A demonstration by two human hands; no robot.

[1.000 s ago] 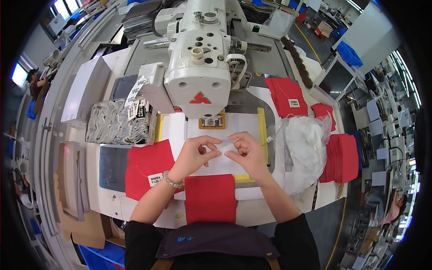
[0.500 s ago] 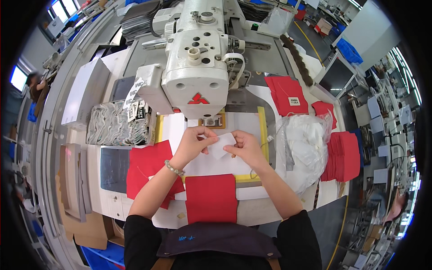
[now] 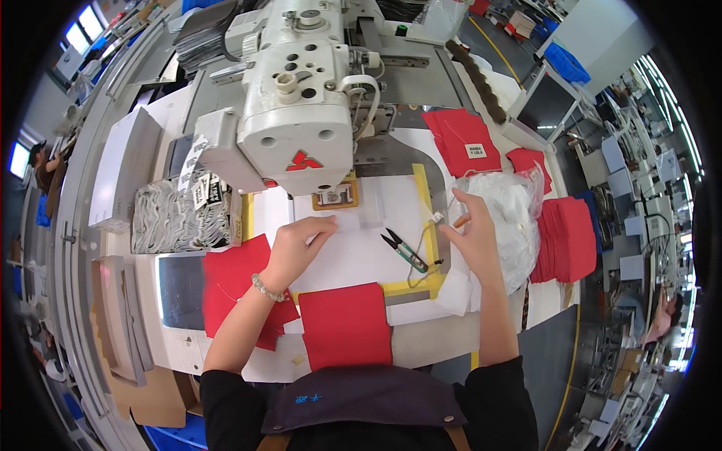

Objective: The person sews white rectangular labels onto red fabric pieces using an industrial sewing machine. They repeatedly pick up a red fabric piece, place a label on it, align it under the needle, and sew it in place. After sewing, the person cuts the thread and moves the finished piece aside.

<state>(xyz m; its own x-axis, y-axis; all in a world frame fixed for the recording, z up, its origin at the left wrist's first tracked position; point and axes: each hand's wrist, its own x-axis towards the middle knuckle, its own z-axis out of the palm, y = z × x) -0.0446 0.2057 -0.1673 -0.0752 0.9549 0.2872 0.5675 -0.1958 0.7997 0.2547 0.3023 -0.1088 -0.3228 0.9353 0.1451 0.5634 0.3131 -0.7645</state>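
Note:
My left hand [image 3: 295, 252] is closed in a pinch over the white work sheet [image 3: 338, 263]. A small, pale, thin sheet [image 3: 347, 221] shows at its fingertips, faint against the white. My right hand [image 3: 474, 233] is raised at the right, thumb and fingers apart, beside a clear plastic bag [image 3: 504, 225] of white material. Between my hands lies a pair of thread snips [image 3: 406, 251] with dark blades and a green handle, tied to a cord. A folded red cloth piece [image 3: 346, 325] rests in front of me. More red cloth [image 3: 237, 282] lies beneath my left forearm.
A white sewing machine head [image 3: 297, 143] overhangs the work sheet, with a yellow-brown frame [image 3: 335, 197] under it. At left stand a box of labels [image 3: 177, 214] and a white carton [image 3: 124, 169]. Red cloth stacks [image 3: 564, 240] and a monitor [image 3: 545, 105] are at right.
My hands have parted. The right hand has let go of the small white sheet and moved right, toward the plastic bag. The thread snips now show. The whole view has shifted slightly.

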